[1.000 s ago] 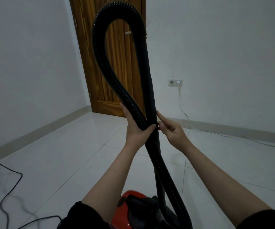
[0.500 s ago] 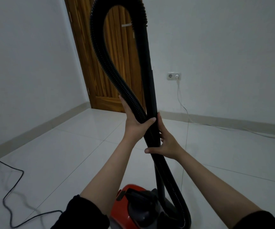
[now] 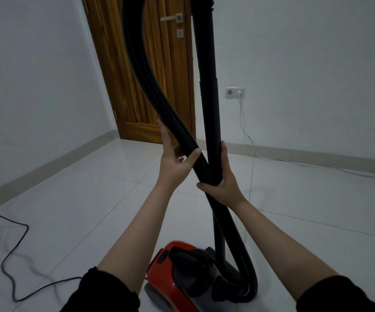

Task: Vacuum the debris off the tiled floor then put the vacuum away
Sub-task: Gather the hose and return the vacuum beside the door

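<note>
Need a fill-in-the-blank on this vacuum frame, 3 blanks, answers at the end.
1. The left hand grips the ribbed black ______.
2. The right hand is wrapped round the smooth upright ______ and the hose where they cross.
3. The vacuum body on the tiled floor is mostly ______ in colour.

Missing words: hose; tube; red
</note>
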